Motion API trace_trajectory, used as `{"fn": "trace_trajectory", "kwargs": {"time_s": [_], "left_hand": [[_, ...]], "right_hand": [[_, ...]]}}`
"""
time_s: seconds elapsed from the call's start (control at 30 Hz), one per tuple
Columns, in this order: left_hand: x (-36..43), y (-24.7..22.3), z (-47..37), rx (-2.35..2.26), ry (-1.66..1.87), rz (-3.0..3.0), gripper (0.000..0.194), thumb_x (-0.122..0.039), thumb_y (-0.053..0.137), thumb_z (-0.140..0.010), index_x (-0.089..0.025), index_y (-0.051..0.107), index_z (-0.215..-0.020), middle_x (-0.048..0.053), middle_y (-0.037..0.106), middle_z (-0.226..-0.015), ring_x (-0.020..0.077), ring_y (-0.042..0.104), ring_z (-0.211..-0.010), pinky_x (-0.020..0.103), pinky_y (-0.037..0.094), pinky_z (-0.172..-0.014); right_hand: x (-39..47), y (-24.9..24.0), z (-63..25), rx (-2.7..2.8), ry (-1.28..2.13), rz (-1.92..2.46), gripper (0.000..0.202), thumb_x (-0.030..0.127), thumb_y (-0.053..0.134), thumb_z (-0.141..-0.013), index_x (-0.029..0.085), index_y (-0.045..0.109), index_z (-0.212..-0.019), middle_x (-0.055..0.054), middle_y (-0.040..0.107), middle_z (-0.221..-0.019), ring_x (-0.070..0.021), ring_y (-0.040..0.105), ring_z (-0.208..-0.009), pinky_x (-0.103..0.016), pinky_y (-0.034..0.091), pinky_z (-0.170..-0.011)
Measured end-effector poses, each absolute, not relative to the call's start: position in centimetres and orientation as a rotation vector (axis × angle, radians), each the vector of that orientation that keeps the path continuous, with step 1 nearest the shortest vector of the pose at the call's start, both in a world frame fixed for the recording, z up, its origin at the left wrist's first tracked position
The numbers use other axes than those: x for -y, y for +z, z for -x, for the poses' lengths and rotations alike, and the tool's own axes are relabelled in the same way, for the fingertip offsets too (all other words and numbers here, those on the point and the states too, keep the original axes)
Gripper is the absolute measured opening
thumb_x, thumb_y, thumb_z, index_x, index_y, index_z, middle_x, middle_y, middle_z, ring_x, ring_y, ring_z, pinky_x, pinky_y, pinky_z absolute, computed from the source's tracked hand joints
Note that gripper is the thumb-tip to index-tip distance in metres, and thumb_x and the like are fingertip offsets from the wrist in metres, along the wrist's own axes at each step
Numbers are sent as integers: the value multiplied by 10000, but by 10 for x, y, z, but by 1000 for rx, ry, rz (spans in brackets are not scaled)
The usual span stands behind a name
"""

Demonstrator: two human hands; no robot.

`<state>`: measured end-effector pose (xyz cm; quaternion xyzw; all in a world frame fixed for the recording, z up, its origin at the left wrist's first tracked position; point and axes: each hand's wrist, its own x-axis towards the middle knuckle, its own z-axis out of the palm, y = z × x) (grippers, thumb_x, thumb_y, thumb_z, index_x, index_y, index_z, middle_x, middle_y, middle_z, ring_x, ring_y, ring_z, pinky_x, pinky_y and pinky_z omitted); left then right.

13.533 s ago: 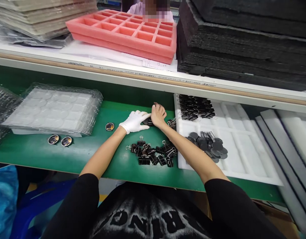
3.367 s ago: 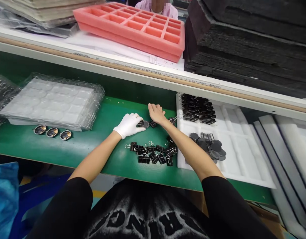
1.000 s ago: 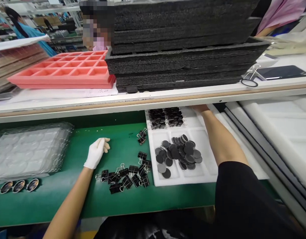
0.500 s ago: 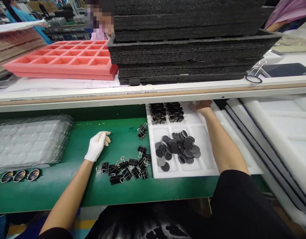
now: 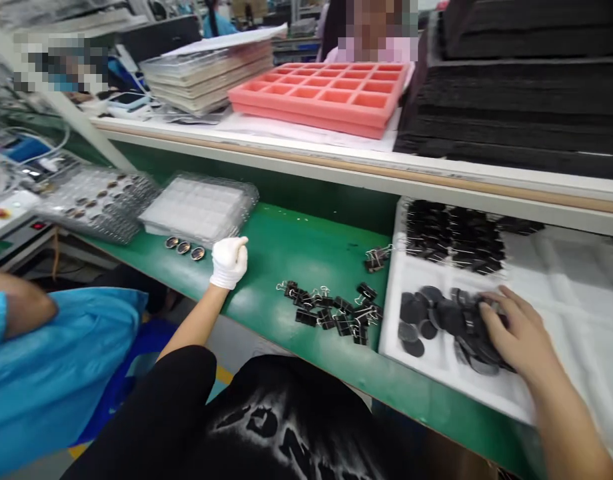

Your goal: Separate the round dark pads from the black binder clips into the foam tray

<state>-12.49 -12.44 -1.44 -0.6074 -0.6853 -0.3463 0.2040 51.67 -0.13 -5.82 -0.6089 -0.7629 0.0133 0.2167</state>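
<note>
My left hand, in a white glove, is closed over the green table. Its curled fingers hide whatever they may hold. Just left of it lie several round dark lenses with shiny rims. My bare right hand is at the pile of black discs in the white foam tray, thumb and fingers around a disc at the pile's right side. Loose black binder clips lie between my hands. More binder clips stand in rows in the tray's back compartments.
Clear plastic trays are stacked at the left, beside another stack holding lenses. A shelf edge crosses above the table, bearing a red foam tray and black foam trays. A co-worker's blue garment is close at left.
The view has swung left. My right hand has moved from the foam tray's back compartment to the discs. My left hand is now beside the lenses, its fingers more tightly curled.
</note>
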Motion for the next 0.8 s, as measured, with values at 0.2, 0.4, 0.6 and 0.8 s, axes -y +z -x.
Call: {"fn": "trace_trajectory", "kwargs": {"time_s": [0.2,0.4,0.6,0.8], "left_hand": [[177,11,248,2309,-1082,948,361,-287,399,-1036,-113,655,-1221,265,588,-1393,375,511,-1348,592,382,-1095],[197,25,284,2471,-885,1321,459,-270,274,-1036,-162,695,-1185,204,682,-1275,323,618,-1221,479,461,-1048],[208,1,214,2430,-499,1594,467,-489,552,-948,-185,686,-1277,163,638,-1368,370,508,-1327,507,375,-1138],[199,-14,123,2318,-328,1675,602,-600,657,-901,-181,627,-1333,183,628,-1383,363,512,-1338,477,379,-1104]], "right_hand": [[2,-48,-513,1859,277,1687,421,612,437,-825,315,659,-1027,-121,706,-1348,-394,593,-1367,-567,461,-1168],[4,-42,-505,1855,277,1652,406,570,453,-781,291,672,-979,-141,752,-1199,-401,653,-1262,-562,486,-1133],[11,-42,-503,1776,335,1649,342,460,492,-821,408,729,-1062,-107,727,-1268,-356,591,-1349,-547,445,-1159],[20,-36,-498,1569,330,1731,492,389,526,-784,384,767,-1213,-86,706,-1348,-368,619,-1319,-553,483,-1142]]}}
